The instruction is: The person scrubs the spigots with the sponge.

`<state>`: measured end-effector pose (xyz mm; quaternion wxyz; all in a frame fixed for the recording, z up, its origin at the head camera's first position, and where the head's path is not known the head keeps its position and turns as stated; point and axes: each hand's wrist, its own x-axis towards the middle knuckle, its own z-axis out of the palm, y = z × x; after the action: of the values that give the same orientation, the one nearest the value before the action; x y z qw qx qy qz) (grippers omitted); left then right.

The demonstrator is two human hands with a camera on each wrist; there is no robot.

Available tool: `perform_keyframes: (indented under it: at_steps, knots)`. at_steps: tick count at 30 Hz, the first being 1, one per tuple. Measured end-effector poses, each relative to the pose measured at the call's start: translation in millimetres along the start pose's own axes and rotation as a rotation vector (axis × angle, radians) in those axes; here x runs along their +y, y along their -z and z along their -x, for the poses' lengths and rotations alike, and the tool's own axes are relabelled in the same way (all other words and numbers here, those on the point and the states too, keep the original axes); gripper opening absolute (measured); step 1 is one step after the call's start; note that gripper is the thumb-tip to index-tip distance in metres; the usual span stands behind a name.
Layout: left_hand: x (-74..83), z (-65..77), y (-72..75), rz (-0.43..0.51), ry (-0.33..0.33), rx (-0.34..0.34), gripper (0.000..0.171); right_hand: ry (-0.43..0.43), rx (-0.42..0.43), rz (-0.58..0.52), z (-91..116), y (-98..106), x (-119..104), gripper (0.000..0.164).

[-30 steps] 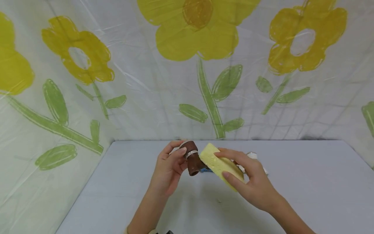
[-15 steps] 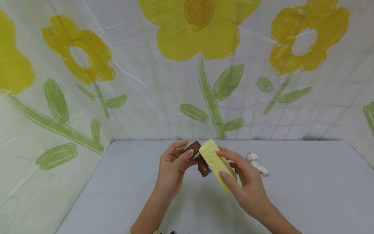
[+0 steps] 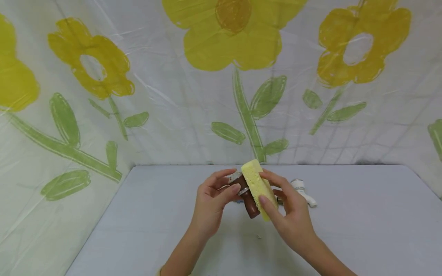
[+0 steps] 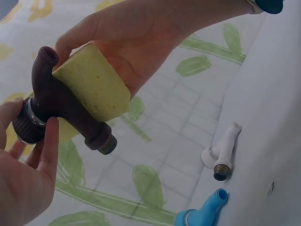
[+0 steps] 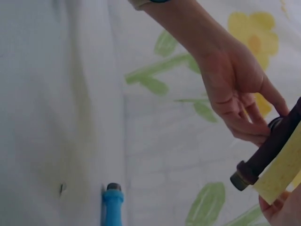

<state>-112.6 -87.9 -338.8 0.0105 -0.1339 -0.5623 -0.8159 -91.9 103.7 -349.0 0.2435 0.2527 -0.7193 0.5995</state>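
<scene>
My left hand (image 3: 210, 203) pinches a dark brown tap (image 3: 249, 205) by its ribbed knob, holding it up over the table. In the left wrist view, the tap's curved spout and threaded brass end show plainly. My right hand (image 3: 290, 211) grips a pale yellow sponge (image 3: 259, 188) between thumb and fingers. The sponge lies along the side of the tap's body. In the right wrist view, only the fingers of my right hand (image 5: 286, 207) show at the lower right corner, below the sponge.
A white tap (image 3: 305, 195) lies on the white table (image 3: 362, 222) behind my right hand. A blue tap (image 4: 204, 212) lies near it, mostly hidden by the hands in the head view. A tiny scrap (image 3: 258, 237) sits in front. A flower-printed sheet (image 3: 186, 126) hangs behind.
My left hand has moved right and turned the brown tap, so its spout points down to the right. The sponge has tilted more upright and now lies along the tap's side.
</scene>
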Motion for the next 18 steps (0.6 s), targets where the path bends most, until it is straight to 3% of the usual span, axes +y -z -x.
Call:
perform_keyframes:
  at_steps: [7, 14, 18]
  knots:
    - [2.4, 3.1, -2.6, -0.028, -0.009, 0.023, 0.026, 0.083, 0.026, -0.037, 0.4, 0.4, 1.0, 0.053]
    - [3.7, 4.0, -7.0, -0.065, -0.017, 0.077, 0.034, 0.053, 0.034, -0.048, 0.4, -0.4, 1.2, 0.052]
    - [4.2, 5.5, -8.1, -0.025, 0.010, 0.031, 0.043, 0.045, 0.044, -0.067, 1.2, -1.4, 2.0, 0.055]
